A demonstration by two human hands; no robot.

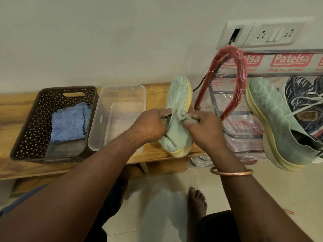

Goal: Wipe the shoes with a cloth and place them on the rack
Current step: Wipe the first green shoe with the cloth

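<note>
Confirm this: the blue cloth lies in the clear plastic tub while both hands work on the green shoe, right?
No. The head view shows the blue cloth in the dark basket, not the clear tub. The left hand and right hand do work on the green shoe.

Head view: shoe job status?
Done, apparently: one green shoe already lies on the rack, beside dark shoes. In hand: the left hand grips the second green shoe on the bench, and the right hand holds a green cloth against it. Left: finish wiping, then rack it.
</note>
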